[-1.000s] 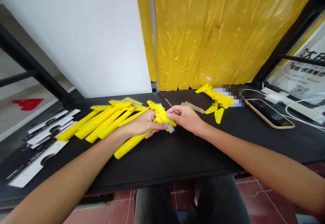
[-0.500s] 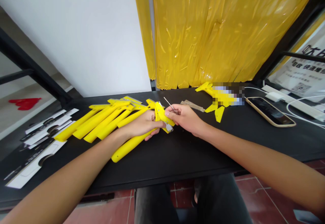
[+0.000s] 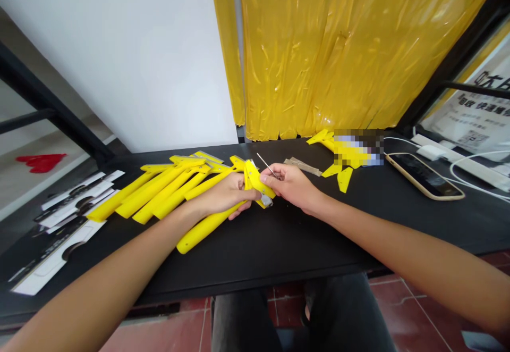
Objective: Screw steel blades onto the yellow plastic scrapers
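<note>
From my remote seat I see the left hand (image 3: 229, 192) closed round a scraper (image 3: 215, 225) just below its head (image 3: 253, 174), over the table (image 3: 303, 245), the handle slanting toward the near left. The right hand (image 3: 292, 184) grips a thin rod (image 3: 266, 164) between thumb and fingers, and its thumb touches the head. A grey clip (image 3: 266, 200) shows at the head's near end.

On my left, more scrapers (image 3: 155, 190) lie side by side. Next to them I see cartons (image 3: 51, 264), flat and overlapping, with rounded cut-outs; I can't tell what is in them. On my right, the phone (image 3: 422, 176) sits in its beige case (image 3: 454, 198), near a power strip (image 3: 470, 170). Just beyond the right hand lie brown strips (image 3: 303, 166), then yellow parts (image 3: 345, 179), partly pixelated.
</note>
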The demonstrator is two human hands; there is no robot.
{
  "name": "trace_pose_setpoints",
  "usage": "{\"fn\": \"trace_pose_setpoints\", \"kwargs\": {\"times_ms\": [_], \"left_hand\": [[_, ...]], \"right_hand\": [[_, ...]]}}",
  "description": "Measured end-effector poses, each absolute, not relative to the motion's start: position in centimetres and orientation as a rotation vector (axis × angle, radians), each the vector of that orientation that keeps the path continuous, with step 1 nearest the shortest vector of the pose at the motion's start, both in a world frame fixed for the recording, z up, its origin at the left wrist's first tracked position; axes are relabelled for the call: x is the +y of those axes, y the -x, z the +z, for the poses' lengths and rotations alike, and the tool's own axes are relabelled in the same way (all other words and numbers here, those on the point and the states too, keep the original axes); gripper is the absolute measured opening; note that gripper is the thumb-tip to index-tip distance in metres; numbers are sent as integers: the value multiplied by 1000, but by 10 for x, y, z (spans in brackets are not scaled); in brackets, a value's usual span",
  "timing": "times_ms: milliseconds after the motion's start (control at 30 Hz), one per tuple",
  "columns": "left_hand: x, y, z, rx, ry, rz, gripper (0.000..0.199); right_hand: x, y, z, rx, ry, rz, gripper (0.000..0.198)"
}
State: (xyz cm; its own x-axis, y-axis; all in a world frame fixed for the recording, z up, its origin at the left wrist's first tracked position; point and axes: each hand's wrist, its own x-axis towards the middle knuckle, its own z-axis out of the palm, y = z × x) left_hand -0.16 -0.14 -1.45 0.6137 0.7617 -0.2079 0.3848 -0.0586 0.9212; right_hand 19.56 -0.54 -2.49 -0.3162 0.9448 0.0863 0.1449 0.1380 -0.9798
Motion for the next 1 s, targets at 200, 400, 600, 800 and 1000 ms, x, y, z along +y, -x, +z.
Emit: {"fn": "trace_pose_setpoints", "kwargs": {"times_ms": [200,400,600,800,1000], "left_hand": [[-2,2,-11,936,-1682,397,25],[-2,1,-13,910,-1621,421,15],[-2,1,-10,897,-1607,411,20],[-3,1,-9,926,-1599,419,25],[-3,1,-10,912,-1589,427,18]], "right_hand": [[-3,-198,-26,-1517,1093,1339,21],[0,-200,-30,-1370,971,1569,27],[-3,-200,-26,-1395,922,1615,28],[-1,-202,-25,-1389,931,1623,29],[-1,-203,-25,-1380,910,1649,32]]}}
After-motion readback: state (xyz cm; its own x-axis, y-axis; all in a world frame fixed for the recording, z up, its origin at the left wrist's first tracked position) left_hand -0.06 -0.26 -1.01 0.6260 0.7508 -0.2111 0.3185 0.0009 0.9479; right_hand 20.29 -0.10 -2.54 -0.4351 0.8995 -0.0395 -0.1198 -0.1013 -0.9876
